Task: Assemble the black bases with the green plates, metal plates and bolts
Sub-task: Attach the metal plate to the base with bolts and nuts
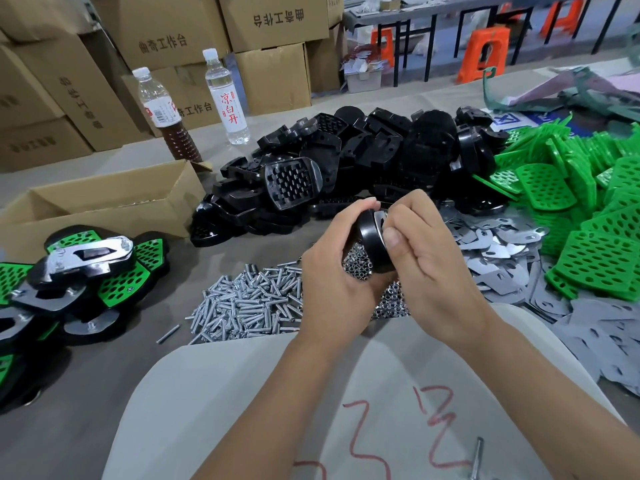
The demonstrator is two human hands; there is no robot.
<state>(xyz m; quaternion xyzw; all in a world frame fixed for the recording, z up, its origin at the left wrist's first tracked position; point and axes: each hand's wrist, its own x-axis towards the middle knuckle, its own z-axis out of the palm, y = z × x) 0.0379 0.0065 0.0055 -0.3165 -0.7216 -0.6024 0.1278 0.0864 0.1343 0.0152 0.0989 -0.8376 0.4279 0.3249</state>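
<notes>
Well, cartons with printed characters are stacked against the back left, and behind them, past a dark-framed bench, stand orange stools. A grey table fills nearly everything else. Across its far middle lies a big heap of black bases, and to the right of that a heap of green plates, perforated and lying every which way. Grey metal plates spread flat between the green heap and the near right edge. On the left sits an open box, and in front of it a pile of finished pieces, black and green with shiny plates on top. Two bottles stand upright beyond the box, one holding brown liquid, one clear. A heap of bolts lies in the near middle, touching a smaller heap of nuts partly hidden by the hands.

Above the nuts, the left hand curls round a base held on edge, fingers clamped on its rim. The right hand pinches at the face of that base, thumb and fingertips together on a metal piece there. A single bolt lies on the pale marked sheet nearest me.
</notes>
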